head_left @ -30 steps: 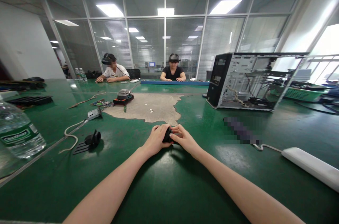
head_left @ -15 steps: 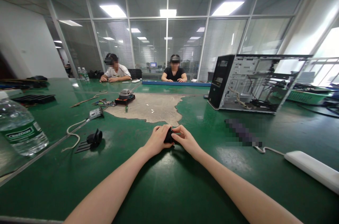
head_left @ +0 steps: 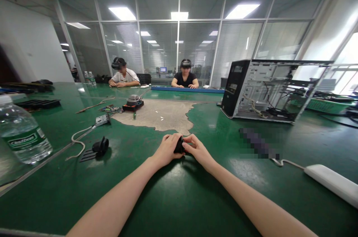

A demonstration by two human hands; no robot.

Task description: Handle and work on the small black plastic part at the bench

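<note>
A small black object [head_left: 178,145] is between my two hands, low over the green table [head_left: 173,199]. My left hand [head_left: 167,148] wraps round its left side with the fingers closed. On the other side, my right hand [head_left: 196,148] pinches the object's right edge with thumb and fingertips. Much of the object is covered by the fingers, so its full shape cannot be made out. Beyond the hands lies a bare greyish patch [head_left: 156,115] of the tabletop.
At left are a water bottle [head_left: 26,136], a black slotted part [head_left: 100,147] and a metal connector [head_left: 103,119] with a cable. An open computer case [head_left: 263,91] stands right, near a white power strip [head_left: 332,181]. Two people sit across the table.
The whole view has shifted slightly. Both hands keep their hold on the black object, with only a slight change in the fingers.
</note>
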